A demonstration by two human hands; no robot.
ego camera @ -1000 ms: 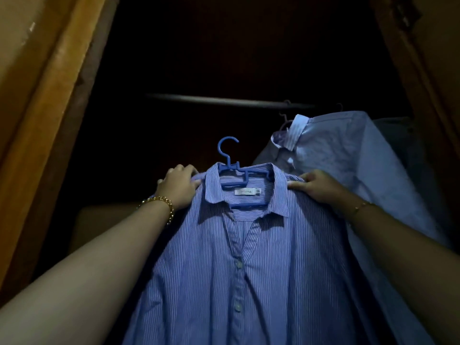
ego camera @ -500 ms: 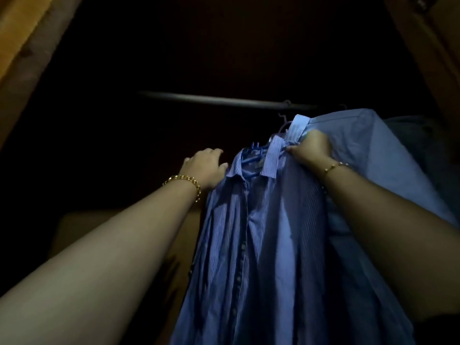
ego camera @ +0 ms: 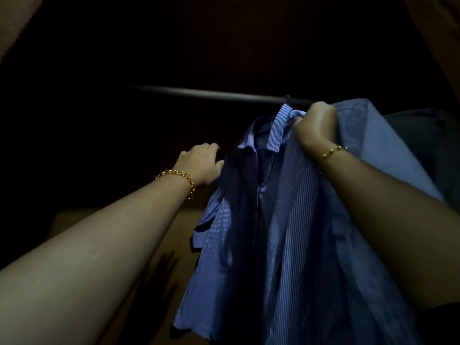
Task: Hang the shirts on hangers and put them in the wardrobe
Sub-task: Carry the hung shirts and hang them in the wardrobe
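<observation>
Dark open room is lying along the rail (ego camera: 211,92) from 10 to 12 o'clock inside the wardrobe (ego camera: 15,26); a plain blue shirt (ego camera: 368,135) is crowding 2 o'clock. The right hand (ego camera: 315,125) is clenching the striped shirt (ego camera: 293,207) by its collar at 1 o'clock, just under the rail. The left hand (ego camera: 200,163), fingers loosely spread, is touching its shoulder at 10 o'clock. Compared with half a second ago, the collar is sitting higher, nearer the rail.
</observation>
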